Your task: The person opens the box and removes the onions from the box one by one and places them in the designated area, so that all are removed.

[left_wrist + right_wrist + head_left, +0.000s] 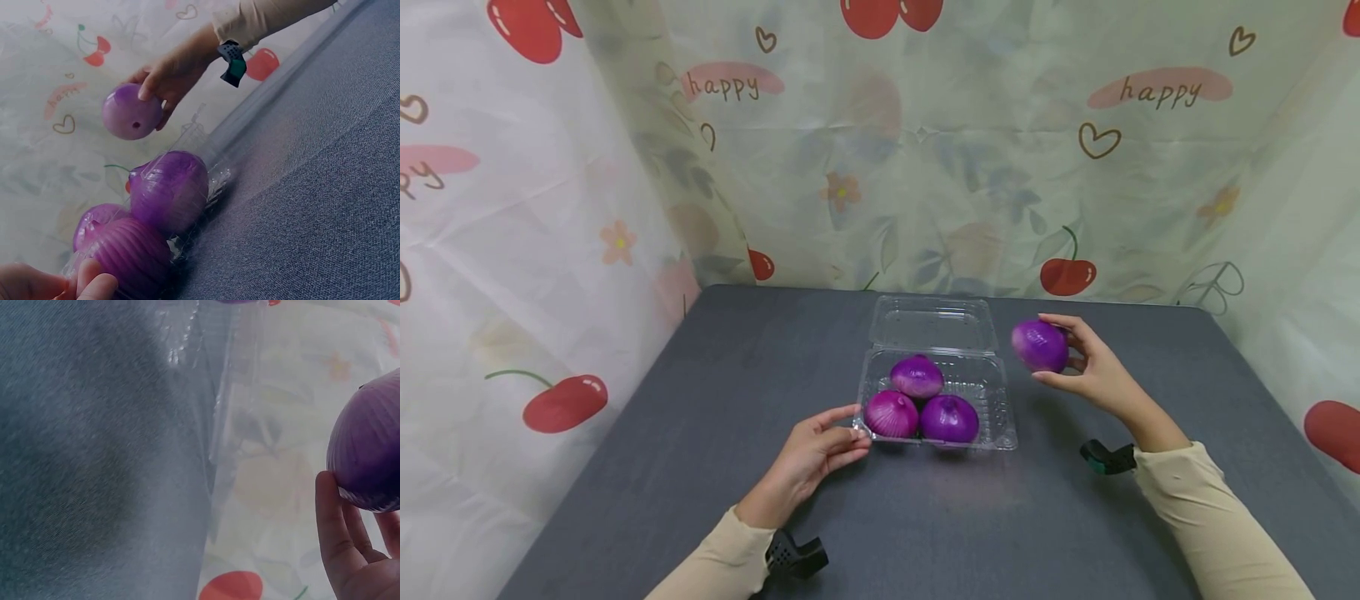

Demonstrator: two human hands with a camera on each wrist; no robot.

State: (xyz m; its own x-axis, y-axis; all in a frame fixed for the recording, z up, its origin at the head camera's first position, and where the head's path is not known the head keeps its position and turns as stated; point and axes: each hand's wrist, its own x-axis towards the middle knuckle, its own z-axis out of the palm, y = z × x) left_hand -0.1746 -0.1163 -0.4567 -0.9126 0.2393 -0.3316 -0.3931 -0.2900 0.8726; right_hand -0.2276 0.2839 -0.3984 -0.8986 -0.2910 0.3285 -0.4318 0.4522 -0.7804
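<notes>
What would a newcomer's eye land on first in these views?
Most likely the three vivid purple onions in the open clear container, around the middle of the dark table. Next, a fourth purple onion, held above the table by the right hand, just right of the container. Then perhaps the left hand, gripping the container's near left corner.

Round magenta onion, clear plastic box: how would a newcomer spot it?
On the dark grey table sits an open, clear plastic box. In its near-left corner, beside the left hand, is the round magenta onion. Bolder pale stripes and pinker skin distinguish it from the rear violet onion and near-right violet onion.
</notes>
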